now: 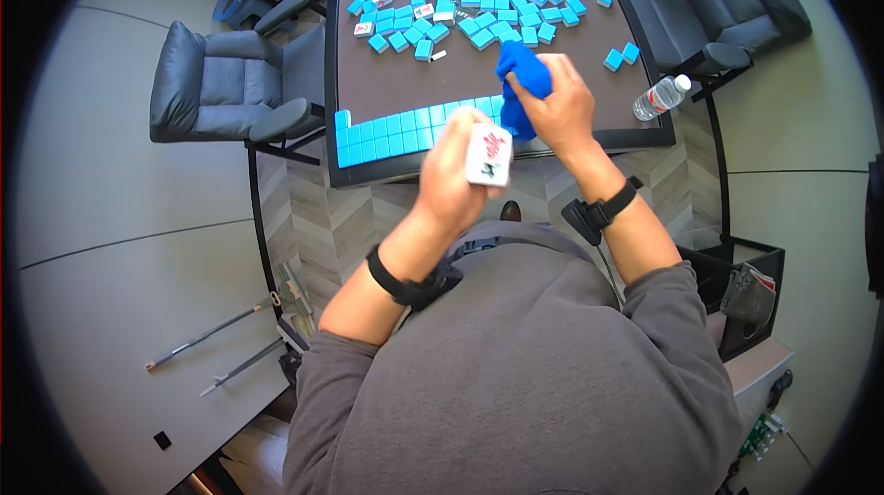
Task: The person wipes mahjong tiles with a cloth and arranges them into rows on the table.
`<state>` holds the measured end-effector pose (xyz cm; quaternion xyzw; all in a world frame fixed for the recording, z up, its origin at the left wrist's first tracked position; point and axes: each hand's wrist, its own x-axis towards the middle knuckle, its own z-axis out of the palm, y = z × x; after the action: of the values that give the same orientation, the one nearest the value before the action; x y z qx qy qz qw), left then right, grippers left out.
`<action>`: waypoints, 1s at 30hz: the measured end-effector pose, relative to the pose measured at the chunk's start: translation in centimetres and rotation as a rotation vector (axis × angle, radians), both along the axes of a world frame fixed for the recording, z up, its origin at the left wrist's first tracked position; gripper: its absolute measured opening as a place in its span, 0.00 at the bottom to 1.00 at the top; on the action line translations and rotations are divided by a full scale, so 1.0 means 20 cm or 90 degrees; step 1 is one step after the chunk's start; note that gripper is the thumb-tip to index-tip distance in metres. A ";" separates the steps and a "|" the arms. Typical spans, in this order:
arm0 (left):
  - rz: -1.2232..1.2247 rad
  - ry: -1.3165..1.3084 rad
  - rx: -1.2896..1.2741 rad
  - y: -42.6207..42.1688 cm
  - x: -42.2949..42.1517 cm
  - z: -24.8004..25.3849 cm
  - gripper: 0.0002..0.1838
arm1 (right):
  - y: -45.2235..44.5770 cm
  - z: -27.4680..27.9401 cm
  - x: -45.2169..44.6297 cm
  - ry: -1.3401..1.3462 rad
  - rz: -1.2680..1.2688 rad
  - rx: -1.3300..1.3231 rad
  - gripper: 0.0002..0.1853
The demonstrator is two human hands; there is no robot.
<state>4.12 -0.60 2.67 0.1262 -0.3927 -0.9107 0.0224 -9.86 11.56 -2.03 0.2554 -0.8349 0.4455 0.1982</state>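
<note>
My left hand (448, 173) is closed around a mahjong tile (488, 154), its white face with red and black characters turned up toward me. A bunched blue cloth (525, 73) is gripped in my right hand (560, 108), just right of the tile and above the table. Below both hands, blue-backed mahjong tiles stand side by side in a long block (391, 134) along the near edge. My hands and the cloth hide the block's right end. Farther off lies a loose spread of mahjong tiles (479, 0), mostly blue backs up, a few showing white faces.
The brown tabletop (405, 81) has a dark raised rim. A water bottle (661, 97) lies at its right edge, near two loose tiles (622, 56). Grey armchairs stand left (230, 81) and right (727, 7). An open black box (778, 288) is behind on the right.
</note>
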 end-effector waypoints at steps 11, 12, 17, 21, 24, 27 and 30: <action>0.113 -0.184 0.031 -0.02 -0.04 -0.11 0.17 | -0.03 0.19 0.28 0.152 0.204 -0.045 0.20; 0.027 -0.126 -0.012 -0.05 0.00 -0.13 0.17 | -0.04 0.12 0.23 0.155 0.176 -0.049 0.20; -0.051 -0.004 -0.053 0.00 0.00 0.02 0.19 | 0.02 -0.12 0.01 -0.080 -0.019 -0.033 0.20; 0.112 -0.086 0.033 -0.13 -0.04 -0.04 0.20 | 0.08 0.02 0.04 -0.197 0.062 -0.126 0.19; 0.118 -0.066 0.042 -0.17 -0.06 -0.16 0.21 | 0.04 0.17 0.16 -0.156 0.126 -0.152 0.19; 0.154 -0.102 0.026 -0.11 -0.09 -0.09 0.22 | -0.01 0.28 0.27 0.091 0.256 -0.119 0.23; 0.241 -0.218 0.107 -0.01 -0.10 -0.04 0.20 | -0.04 0.26 0.34 0.145 0.248 -0.042 0.21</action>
<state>2.05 -0.84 1.93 0.3513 -0.2835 -0.8849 0.1150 -3.11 10.83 3.12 0.4537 -0.7272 0.4706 0.2097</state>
